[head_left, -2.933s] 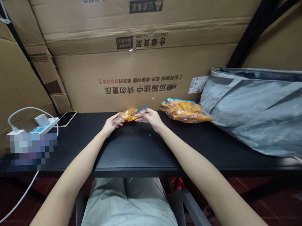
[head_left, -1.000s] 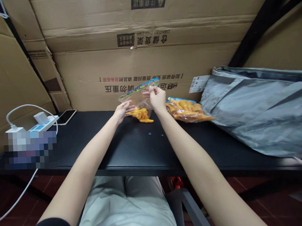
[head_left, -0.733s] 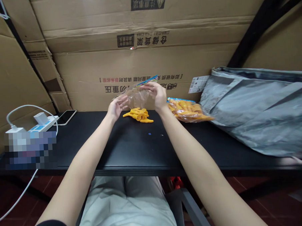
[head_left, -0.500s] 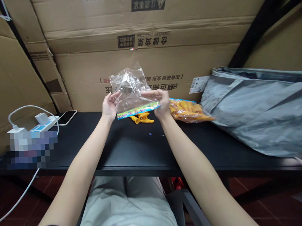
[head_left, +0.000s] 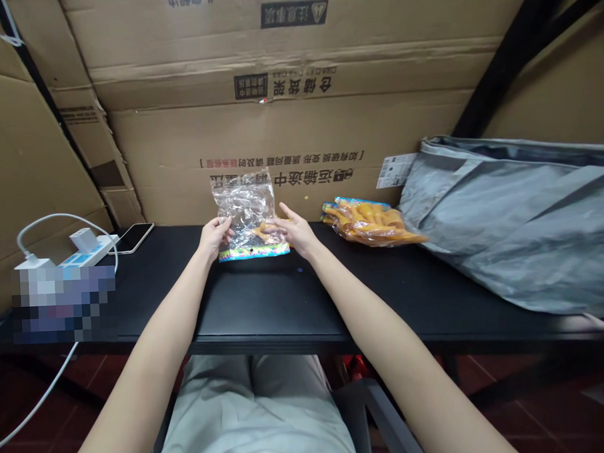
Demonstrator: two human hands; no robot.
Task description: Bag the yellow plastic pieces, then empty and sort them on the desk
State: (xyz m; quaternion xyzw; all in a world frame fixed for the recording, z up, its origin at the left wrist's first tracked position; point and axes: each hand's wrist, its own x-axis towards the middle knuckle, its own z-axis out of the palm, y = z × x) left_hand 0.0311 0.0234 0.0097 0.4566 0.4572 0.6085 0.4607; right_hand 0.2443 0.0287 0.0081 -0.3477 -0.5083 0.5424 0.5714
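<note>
A clear plastic bag (head_left: 244, 212) with a colourful printed strip along its near edge stands low over the black table. My left hand (head_left: 216, 237) pinches its left side, thumb in front. At the bag's right side, my right hand (head_left: 298, 234) has its fingers stretched across the plastic and its thumb apart, pointing up. Orange plastic pieces (head_left: 267, 230) show through the bag and beside the right fingers; their shape is mostly hidden. Further right lies a filled clear bag of orange plastic pieces (head_left: 369, 222).
A grey fabric bag (head_left: 512, 230) stands on the right of the table (head_left: 265, 308). On the left are a phone (head_left: 136, 238), a power strip (head_left: 90, 252) and a white cable (head_left: 56, 216). Cardboard (head_left: 178, 135) walls the back.
Both hands have come down and nearer the table with the clear bag, which now hangs in front of the loose orange pieces. My right hand has shifted left and its fingers have straightened.
</note>
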